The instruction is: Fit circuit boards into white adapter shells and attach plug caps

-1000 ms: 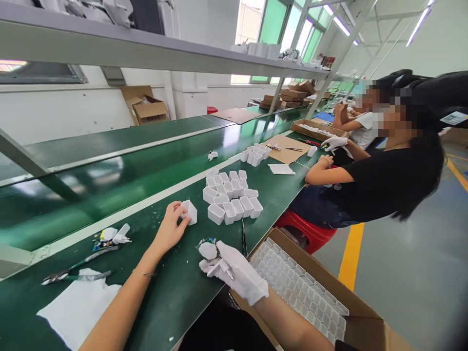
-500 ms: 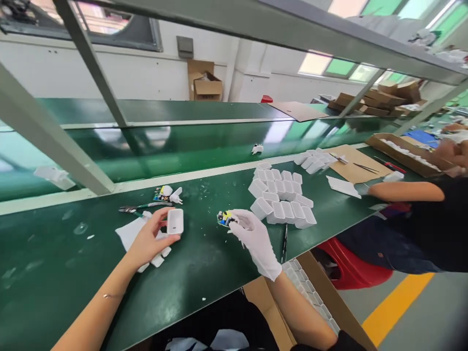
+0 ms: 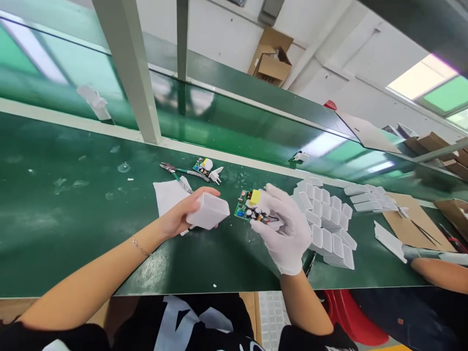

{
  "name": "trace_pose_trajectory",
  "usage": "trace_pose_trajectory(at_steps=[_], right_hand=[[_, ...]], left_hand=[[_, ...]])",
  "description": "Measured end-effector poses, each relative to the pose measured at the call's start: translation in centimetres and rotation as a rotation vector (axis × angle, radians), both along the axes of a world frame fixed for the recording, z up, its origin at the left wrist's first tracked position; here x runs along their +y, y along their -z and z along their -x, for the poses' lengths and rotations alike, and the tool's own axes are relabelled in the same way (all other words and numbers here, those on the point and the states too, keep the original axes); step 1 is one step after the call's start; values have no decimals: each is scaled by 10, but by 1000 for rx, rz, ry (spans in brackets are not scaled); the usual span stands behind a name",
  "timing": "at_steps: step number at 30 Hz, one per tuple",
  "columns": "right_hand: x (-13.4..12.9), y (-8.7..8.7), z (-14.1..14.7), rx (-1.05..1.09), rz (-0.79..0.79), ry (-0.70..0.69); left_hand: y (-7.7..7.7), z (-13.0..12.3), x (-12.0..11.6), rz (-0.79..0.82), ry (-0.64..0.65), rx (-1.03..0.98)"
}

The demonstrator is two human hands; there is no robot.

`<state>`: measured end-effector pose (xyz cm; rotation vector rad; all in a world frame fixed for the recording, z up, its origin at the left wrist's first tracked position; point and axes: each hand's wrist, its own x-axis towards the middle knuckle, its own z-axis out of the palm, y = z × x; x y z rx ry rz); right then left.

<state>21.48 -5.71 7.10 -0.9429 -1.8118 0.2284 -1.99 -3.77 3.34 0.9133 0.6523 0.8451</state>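
Note:
My bare left hand (image 3: 183, 212) grips a white plastic case (image 3: 209, 211), its closed side facing up toward me. Just to the right, my gloved right hand (image 3: 287, 226) pinches a green circuit board (image 3: 245, 207) with a yellow part on it. A small gap separates case and board. Behind my left hand lie a white sheet (image 3: 166, 195), pliers (image 3: 188, 171) and a second circuit board with a white plug (image 3: 215, 174). Many white cases (image 3: 323, 209) stand in rows to the right of my right hand.
A metal post (image 3: 129, 68) rises at the table's back. More white cases (image 3: 365, 197), cardboard (image 3: 417, 219) and tweezers lie at the right, near another person's forearm (image 3: 438, 274). A plug piece (image 3: 300, 156) rests on the green surface beyond the rail.
The view has turned and moved nearer. My left hand has tipped the case so its opening no longer shows. The board in my right hand is now closer to the case.

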Motion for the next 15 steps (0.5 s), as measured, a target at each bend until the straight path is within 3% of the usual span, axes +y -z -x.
trace_pose_trajectory(at_steps=[4,7,11,15], right_hand=[[9,8,3,27,35,-164],[5,12,1,-55,13,-252],[-3,2,0,-269,-125,-301],[-7,-13,7,-422,-167,-278]], left_hand=[[-1,-2,0,316,-30,-109],[-3,1,4,437,103,-87],[-3,4,8,556,325,-102],[-7,4,7,658,347,-117]])
